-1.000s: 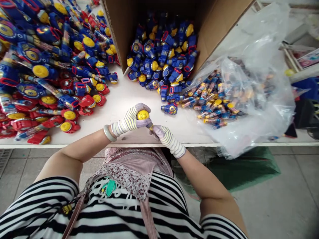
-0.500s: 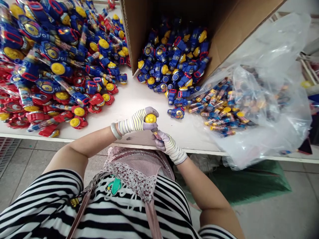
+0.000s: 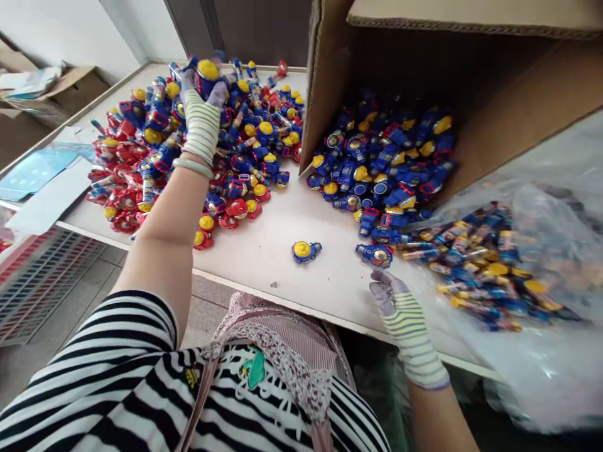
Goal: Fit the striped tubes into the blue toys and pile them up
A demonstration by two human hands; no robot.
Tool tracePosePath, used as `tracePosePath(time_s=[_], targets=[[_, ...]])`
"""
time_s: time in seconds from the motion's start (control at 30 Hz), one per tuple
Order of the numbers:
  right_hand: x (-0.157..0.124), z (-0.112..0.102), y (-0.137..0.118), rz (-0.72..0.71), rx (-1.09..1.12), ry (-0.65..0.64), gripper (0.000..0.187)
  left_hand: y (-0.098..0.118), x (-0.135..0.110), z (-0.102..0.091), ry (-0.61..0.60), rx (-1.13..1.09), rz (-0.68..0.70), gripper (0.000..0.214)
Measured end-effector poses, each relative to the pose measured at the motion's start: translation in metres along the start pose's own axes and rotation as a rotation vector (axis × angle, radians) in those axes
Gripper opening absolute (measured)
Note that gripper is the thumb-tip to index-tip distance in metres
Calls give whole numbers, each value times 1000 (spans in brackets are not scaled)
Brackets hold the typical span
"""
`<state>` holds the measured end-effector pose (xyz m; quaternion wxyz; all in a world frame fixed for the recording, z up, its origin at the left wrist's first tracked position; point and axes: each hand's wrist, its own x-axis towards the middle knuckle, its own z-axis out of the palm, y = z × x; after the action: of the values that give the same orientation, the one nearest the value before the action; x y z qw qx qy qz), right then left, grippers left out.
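Left hand [image 3: 202, 110] is up at about 11 o'clock, gripping a blue toy with a yellow cap [image 3: 208, 74] over the big red-and-blue toy heap [image 3: 254, 135], though it's a bit blurry so I'd say that grip looks likely rather than certain. Right hand [image 3: 393, 300] is empty, fingers loosely curled, at 4 o'clock, just beside a loose blue toy [image 3: 374, 255] on the white table [image 3: 268, 263]. Another toy [image 3: 306, 251] lies alone mid-table. Cardboard box [image 3: 330, 81] full of blue toys sits at 1 o'clock, with a clear plastic bag [image 3: 541, 383] of tube-shaped toys at 3 o'clock.
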<state>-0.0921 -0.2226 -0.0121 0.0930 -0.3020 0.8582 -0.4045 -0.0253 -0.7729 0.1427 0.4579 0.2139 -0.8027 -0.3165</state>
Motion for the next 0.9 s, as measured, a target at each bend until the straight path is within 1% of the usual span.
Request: tracePosePath(time_s=[0.03,0.07,0.1,0.13,0.2,0.23,0.27,0.3,0.33,0.37,0.4,0.47,0.5,0.57,0.63,0.67,0.73,0.8,0.83,0.9], targets=[[2,-6,6,8,-28,17,48,0,-7,3,-10,35,-22,43],[6,-13,12,18,-61,38,47,5,-25,10,-60,60,-48,44],[12,-22,18,31,-109,61,46,12,-52,21,-165,70,-64,44],[18,-33,24,47,-178,89,46,22,-86,34,-358,69,-63,43],[33,-53,32,80,-382,138,45,43,-162,59,-721,12,-21,45],[41,-61,34,89,-504,147,44,52,-198,69,-857,-9,3,52],[49,-67,34,82,-610,132,42,59,-230,79,-929,-25,14,58],[56,-69,34,65,-697,95,41,63,-257,86,-980,-27,24,62],[64,-68,33,46,-765,38,39,66,-276,92,-1000,-16,29,62],[70,-65,32,31,-820,-4,39,67,-289,97,-1004,0,33,59],[76,-61,30,27,-864,-39,39,67,-297,102,-1002,9,34,55],[83,-54,29,36,-917,-67,39,66,-299,106,-960,-34,-23,51],[84,-51,28,34,-924,-65,38,66,-295,107,-933,-99,-95,54],[79,-50,24,0,-887,-23,33,69,-286,107,-889,-315,-293,58],[66,-49,16,-40,-753,16,34,74,-279,106,-881,-571,-470,55],[58,-47,10,-56,-644,9,35,77,-277,107,-891,-682,-521,52],[39,-37,-7,-101,-403,-56,37,84,-275,110,-907,-818,-553,47],[22,-21,-26,-182,-250,-137,38,90,-274,114,-919,-825,-520,43],[16,-13,-35,-218,-229,-162,39,92,-274,116,-922,-805,-490,41],[11,-1,-49,-247,-268,-210,41,97,-271,119,-932,-759,-425,38]])
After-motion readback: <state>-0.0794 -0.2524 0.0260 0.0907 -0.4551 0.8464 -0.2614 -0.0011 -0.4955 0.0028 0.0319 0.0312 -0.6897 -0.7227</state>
